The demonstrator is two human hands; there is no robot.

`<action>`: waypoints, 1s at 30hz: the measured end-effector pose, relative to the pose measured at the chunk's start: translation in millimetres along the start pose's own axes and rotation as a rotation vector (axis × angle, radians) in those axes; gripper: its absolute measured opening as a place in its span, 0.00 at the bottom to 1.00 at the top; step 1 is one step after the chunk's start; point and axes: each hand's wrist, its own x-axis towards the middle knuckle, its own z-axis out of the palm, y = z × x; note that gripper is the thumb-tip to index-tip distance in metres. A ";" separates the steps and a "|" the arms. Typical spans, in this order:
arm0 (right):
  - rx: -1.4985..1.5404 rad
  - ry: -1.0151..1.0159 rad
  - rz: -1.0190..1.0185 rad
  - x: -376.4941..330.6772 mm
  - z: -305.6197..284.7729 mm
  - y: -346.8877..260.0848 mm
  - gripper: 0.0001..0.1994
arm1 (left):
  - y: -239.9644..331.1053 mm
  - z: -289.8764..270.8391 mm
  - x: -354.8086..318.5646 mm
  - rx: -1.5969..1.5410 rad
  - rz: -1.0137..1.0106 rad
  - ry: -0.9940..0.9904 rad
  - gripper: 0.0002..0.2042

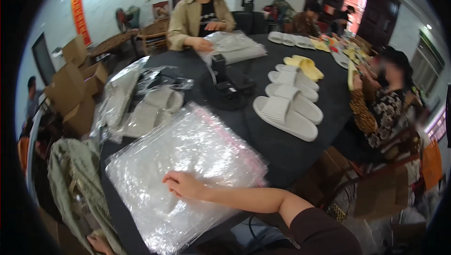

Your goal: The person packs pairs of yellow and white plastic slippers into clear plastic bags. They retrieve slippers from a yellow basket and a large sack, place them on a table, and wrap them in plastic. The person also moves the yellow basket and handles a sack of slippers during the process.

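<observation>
A stack of clear plastic bags (pixel 188 137) with a pink strip along one edge lies at the near side of the black-covered round table (pixel 225 147). My right hand (pixel 185 185) rests on the stack, its fingers curled closed against the top bag's film. At the lower left edge my left hand (pixel 99 242) shows only in part, beside a green jacket (pixel 77 180); its fingers are unclear. Beyond the stack, grey-white slippers (pixel 155 109) lie on clear film. More pale slippers (pixel 291 109) stand in a row at right, with a yellow pair (pixel 305 67) behind.
A black stand (pixel 223 79) rises mid-table. Across the table, a person (pixel 202 20) handles clear bags (pixel 235 46). Another person (pixel 385 100) at right holds a yellow slipper (pixel 351 74). Cardboard boxes (pixel 70 90) stand at left; a chair (pixel 385 184) is at right.
</observation>
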 end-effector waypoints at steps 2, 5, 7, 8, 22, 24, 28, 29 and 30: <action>0.011 -0.007 0.015 -2.2 2.9 0.7 0.09 | -9.1 -8.8 -2.9 0.070 0.101 -0.022 0.12; 0.073 -0.020 0.017 1.9 5.6 3.7 0.09 | 5.2 -32.7 -18.4 -0.025 0.204 0.212 0.16; 0.032 0.015 -0.017 2.6 -0.6 9.1 0.09 | 45.0 -52.0 -35.9 0.020 0.356 0.363 0.16; 0.037 0.014 -0.016 2.1 -0.8 11.6 0.09 | 53.7 -68.0 -36.1 0.076 0.408 0.393 0.14; 0.049 -0.011 0.019 -0.4 -2.8 0.6 0.10 | 212.1 -246.8 81.6 -0.428 0.430 0.716 0.14; 0.055 -0.029 -0.002 3.0 -1.5 1.8 0.11 | 237.4 -272.9 90.6 -0.555 0.437 0.755 0.15; -0.001 -0.086 -0.041 11.1 -3.2 13.6 0.20 | 312.5 -318.2 70.1 -0.657 0.421 0.717 0.18; -0.025 -0.094 -0.104 12.9 -7.3 20.6 0.27 | 336.1 -325.3 58.9 -0.772 0.399 0.621 0.17; 0.031 -0.127 -0.043 3.3 -8.3 0.0 0.33 | 358.9 -331.9 47.7 -0.880 0.367 0.529 0.16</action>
